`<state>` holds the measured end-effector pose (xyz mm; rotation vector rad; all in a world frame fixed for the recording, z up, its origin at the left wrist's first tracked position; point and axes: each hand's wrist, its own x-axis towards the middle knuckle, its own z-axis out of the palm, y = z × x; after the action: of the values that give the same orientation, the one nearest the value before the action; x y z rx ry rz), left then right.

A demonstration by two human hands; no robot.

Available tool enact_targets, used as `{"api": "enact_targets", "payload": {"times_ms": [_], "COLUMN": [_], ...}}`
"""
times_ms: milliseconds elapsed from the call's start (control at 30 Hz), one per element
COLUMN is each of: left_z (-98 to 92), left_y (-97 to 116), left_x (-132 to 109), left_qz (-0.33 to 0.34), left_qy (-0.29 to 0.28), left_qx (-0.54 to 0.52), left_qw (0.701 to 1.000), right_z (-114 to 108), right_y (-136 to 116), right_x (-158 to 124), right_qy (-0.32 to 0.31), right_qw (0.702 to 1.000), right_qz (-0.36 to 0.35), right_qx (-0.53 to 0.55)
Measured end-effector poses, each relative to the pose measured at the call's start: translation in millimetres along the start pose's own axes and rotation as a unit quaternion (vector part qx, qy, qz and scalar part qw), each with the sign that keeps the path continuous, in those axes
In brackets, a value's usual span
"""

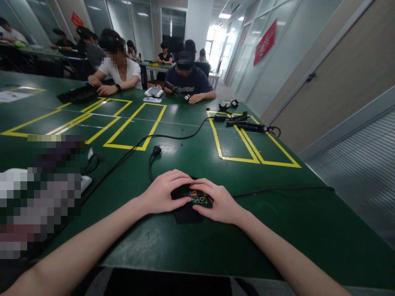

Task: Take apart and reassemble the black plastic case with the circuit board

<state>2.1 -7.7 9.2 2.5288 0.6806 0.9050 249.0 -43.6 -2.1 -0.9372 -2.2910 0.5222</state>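
A small green circuit board (201,198) with copper coils lies low over the table in front of me, inside or on a black casing that my fingers partly cover. My left hand (171,191) curves round its left side, thumb along the near edge. From the other side my right hand (219,201) holds it with bent fingers and thumb; the fingertips of both hands nearly meet at the far edge. Below the board a flat black piece (189,216) rests on the table. A cord with a black plug (156,150) comes out beyond my left hand.
A black cable (284,188) runs right from my hands. Another long cable (173,137) crosses the green table (148,250) to black tools (249,125) at the far right. Yellow tape rectangles (123,146) mark the top. Two people (189,80) work across the table.
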Motion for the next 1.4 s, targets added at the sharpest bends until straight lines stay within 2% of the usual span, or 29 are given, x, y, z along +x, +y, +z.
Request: {"api": "enact_targets", "payload": {"times_ms": [133,367,667,1000,1200,1400], "left_z": [-7.3,-6.2,-5.0,-4.8,-2.4,-4.2], "left_y": [-6,-2,-11,-9,-11,-10], "left_x": [1,2,-2,0,-1,1], "left_qz": [-0.007,-0.054,-0.06,-0.03,-0.021,-0.039], "left_qy": [-0.029,-0.078,-0.074,-0.099,-0.093,-0.076], "left_qx": [0.028,0.048,0.05,0.063,0.052,0.057], "left_qw": [0.999,0.994,0.994,0.993,0.994,0.995], "right_z": [0,-1,-5,-10,-10,-11], "right_y": [-2,0,2,6,7,4], "right_x": [2,2,1,1,1,2], "right_qy": [0.001,0.005,0.0,-0.007,-0.011,0.006], "right_qw": [1.0,0.998,0.998,0.996,0.993,0.992], "right_qz": [0.016,0.002,0.028,0.036,0.061,0.073], "right_qx": [-0.018,-0.064,-0.062,-0.083,-0.102,-0.104]}}
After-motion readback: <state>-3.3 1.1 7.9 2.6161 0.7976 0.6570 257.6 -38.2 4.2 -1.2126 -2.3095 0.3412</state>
